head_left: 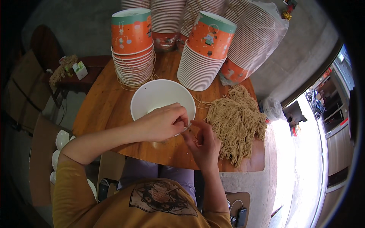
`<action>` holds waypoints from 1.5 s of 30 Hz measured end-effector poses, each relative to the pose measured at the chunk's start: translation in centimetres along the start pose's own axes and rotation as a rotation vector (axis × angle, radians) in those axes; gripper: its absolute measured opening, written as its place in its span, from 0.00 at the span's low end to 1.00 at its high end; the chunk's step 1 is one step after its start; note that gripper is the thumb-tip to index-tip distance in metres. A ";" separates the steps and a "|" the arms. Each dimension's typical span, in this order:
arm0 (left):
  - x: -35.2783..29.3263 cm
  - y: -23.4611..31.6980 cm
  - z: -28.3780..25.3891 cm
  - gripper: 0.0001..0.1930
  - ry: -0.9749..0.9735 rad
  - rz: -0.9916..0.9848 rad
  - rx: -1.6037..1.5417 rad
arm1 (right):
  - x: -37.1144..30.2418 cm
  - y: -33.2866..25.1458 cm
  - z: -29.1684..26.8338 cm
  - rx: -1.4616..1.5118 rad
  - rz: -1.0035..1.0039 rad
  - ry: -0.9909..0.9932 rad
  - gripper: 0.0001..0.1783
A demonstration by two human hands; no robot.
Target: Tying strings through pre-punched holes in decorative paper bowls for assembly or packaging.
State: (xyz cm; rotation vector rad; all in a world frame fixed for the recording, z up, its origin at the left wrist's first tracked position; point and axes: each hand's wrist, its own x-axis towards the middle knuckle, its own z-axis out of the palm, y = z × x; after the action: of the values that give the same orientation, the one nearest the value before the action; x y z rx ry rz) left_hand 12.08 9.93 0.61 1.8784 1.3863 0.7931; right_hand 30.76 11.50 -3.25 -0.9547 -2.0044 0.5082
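A white paper bucket (157, 93) stands on the wooden table in front of me, its mouth turned up toward me. A small dark hole shows in its wall near the far-left rim. My left hand (167, 121) reaches across the bucket, its fingers pinched at the near-right rim. Against those fingertips, my right hand (204, 147) pinches from outside the rim. Between them is a short bit of thin tan string (189, 126), partly hidden by the fingers. To the right lies a big bundle of tan string (237, 123), with loose strands trailing toward the bucket.
Behind the bucket stand a stack of orange and green buckets with strings (133, 68) and another nested stack (203, 60). Plastic-wrapped stacks (254, 38) rise farther back. The wooden table (102, 110) has a rounded left edge. White bowl-like things (62, 140) sit at lower left.
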 end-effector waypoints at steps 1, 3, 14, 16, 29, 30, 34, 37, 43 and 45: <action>0.0 0.1 0.0 0.05 -0.009 -0.014 0.004 | 0.1 0.0 0.0 -0.018 -0.054 0.012 0.16; 0.0 -0.2 0.1 0.05 0.006 0.004 0.012 | 0.0 -0.1 0.0 -0.036 -0.108 0.023 0.15; -0.1 -0.2 -0.1 0.05 0.013 0.021 -0.026 | -0.1 -0.1 -0.1 -0.211 -0.186 0.088 0.10; -0.1 -0.3 0.0 0.05 0.012 0.019 -0.029 | -0.2 -0.4 -0.2 -0.230 -0.180 0.083 0.10; -0.4 0.3 0.5 0.04 0.051 0.152 0.046 | -0.1 -0.5 -0.4 -0.263 -0.176 0.061 0.09; -0.4 0.1 0.6 0.04 0.100 0.190 0.079 | -0.2 -0.5 -0.3 -0.262 -0.176 0.061 0.09; -0.4 0.3 0.6 0.04 0.106 0.162 0.092 | -1.1 0.6 0.8 -0.210 -0.111 0.071 0.08; -0.4 0.3 0.7 0.04 0.118 0.151 0.102 | -2.0 1.2 1.8 -0.107 -0.035 0.107 0.07; -0.2 -0.1 0.4 0.07 0.160 0.128 0.080 | -2.1 0.7 0.7 0.129 0.168 0.006 0.09; -0.6 0.7 -0.4 0.09 0.098 0.052 0.102 | -2.0 0.8 -0.3 0.132 0.239 -0.026 0.10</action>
State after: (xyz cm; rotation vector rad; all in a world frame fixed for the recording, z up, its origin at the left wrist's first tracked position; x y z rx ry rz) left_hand 11.99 9.23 1.30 1.9836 1.4681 0.8646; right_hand 32.07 10.41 -4.61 -1.1151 -1.8634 0.7778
